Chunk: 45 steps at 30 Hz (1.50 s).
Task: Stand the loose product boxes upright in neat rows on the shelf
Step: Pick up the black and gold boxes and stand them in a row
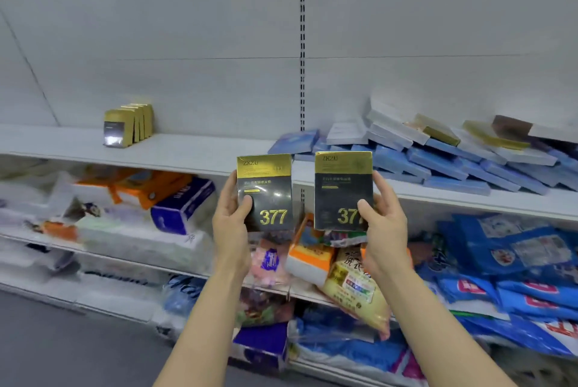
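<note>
My left hand (232, 221) grips a black and gold box marked 377 (266, 189), held upright in front of the shelf edge. My right hand (380, 221) grips a second box of the same kind (342, 186), also upright, beside the first. On the white shelf (194, 152) at the left, a short row of the same gold boxes (128, 125) stands upright. At the right, a loose pile of blue, white and gold boxes (453, 155) lies flat and slanted on the shelf.
Below, a lower shelf holds tissue packs (175, 202), an orange box (309, 258), a yellow bag (353, 289) and blue packets (513, 264). A slotted upright (302, 42) divides the white back panel. Grey floor (47, 343) shows at bottom left.
</note>
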Available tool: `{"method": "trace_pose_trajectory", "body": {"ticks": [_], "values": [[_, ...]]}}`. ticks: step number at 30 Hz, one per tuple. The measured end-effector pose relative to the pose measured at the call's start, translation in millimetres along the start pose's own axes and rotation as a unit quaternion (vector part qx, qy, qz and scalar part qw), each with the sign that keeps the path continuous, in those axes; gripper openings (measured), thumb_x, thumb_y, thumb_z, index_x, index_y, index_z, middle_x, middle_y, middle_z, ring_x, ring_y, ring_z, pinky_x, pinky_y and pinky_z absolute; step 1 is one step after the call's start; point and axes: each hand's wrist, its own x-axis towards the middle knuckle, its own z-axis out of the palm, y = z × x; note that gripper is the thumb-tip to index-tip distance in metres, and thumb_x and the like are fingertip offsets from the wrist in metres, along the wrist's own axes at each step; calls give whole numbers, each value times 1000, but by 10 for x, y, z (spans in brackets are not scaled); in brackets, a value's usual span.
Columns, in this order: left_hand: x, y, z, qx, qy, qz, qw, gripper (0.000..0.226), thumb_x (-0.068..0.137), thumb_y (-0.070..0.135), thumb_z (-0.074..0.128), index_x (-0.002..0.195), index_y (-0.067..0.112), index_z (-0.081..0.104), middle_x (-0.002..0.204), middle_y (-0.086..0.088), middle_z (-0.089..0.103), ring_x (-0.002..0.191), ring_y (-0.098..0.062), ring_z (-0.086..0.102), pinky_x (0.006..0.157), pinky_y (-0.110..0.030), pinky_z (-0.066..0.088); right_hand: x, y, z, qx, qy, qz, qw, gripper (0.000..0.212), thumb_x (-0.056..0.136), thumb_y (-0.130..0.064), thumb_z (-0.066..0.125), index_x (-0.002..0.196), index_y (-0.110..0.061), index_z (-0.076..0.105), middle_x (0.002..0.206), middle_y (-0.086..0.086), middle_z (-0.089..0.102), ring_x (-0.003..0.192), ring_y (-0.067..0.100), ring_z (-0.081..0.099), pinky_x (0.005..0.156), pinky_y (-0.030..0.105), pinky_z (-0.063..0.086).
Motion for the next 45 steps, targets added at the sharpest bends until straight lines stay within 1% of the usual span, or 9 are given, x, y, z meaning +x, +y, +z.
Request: {"method": "trace_pose_trajectory", "body": {"ticks": [3,7,12,16,19,23,29,39,45], "values": [[230,132,-560,14,5,9,1000,52,99,0,49,141,29,52,135,2,62,129,-16,55,106,-40,45,-176,154,484,6,0,-4,1000,56,95,7,48,133,-32,56,117,5,67,109,18,64,92,38,55],[490,276,-1185,25,3,11,1000,52,99,1,49,141,31,52,133,1,64,129,-21,54,101,-39,47,-328,361,1046,11,-9,7,1000,57,94,8,48,136,-31,54,117,4,68,110,17,64,94,41,54],[817,430,-1746,13,18,10,1000,52,99,1,48,141,32,52,134,-2,62,130,-25,53,106,-45,44,-369,572,1670,16,-31,40,999,56,96,4,47,135,-36,53,118,2,67,109,15,63,83,32,56],[1124,492,-2037,9,16,20,1000,53,99,-1,46,143,28,49,134,1,63,126,-20,57,100,-39,49,-257,762,2158,9,-38,42,998,57,95,5,48,134,-36,55,120,3,64,111,15,62,80,28,56],[1429,502,-2234,11,24,16,1000,51,100,2,47,143,28,48,134,1,63,121,-16,61,89,-29,54,-135,939,2513,16,-45,45,998,56,96,4,48,135,-35,54,118,3,65,110,15,62,85,32,56],[1913,489,-2561,32,47,5,998,46,100,8,51,142,26,51,132,3,64,121,-16,60,88,-29,53,137,1191,2994,27,-44,60,997,54,96,2,51,133,-36,56,118,3,66,112,19,62,91,41,55],[2722,627,-3056,49,72,4,996,42,101,9,50,141,20,52,128,2,67,119,-16,61,87,-29,51,540,1410,3673,14,-57,55,997,52,96,0,53,132,-37,56,118,2,65,109,19,63,78,33,57],[4033,514,-3759,49,48,-33,997,39,101,10,50,137,22,55,124,-3,69,120,-24,62,105,-51,46,774,1954,4661,-3,-38,71,997,51,98,-1,51,135,-36,52,122,3,62,111,18,60,59,16,52],[4884,407,-4181,66,5,-57,996,39,100,6,51,135,21,56,121,-4,70,115,-26,65,101,-52,49,913,2284,5355,8,13,72,997,51,97,1,50,133,-34,54,118,4,65,106,19,63,60,20,54]]}}
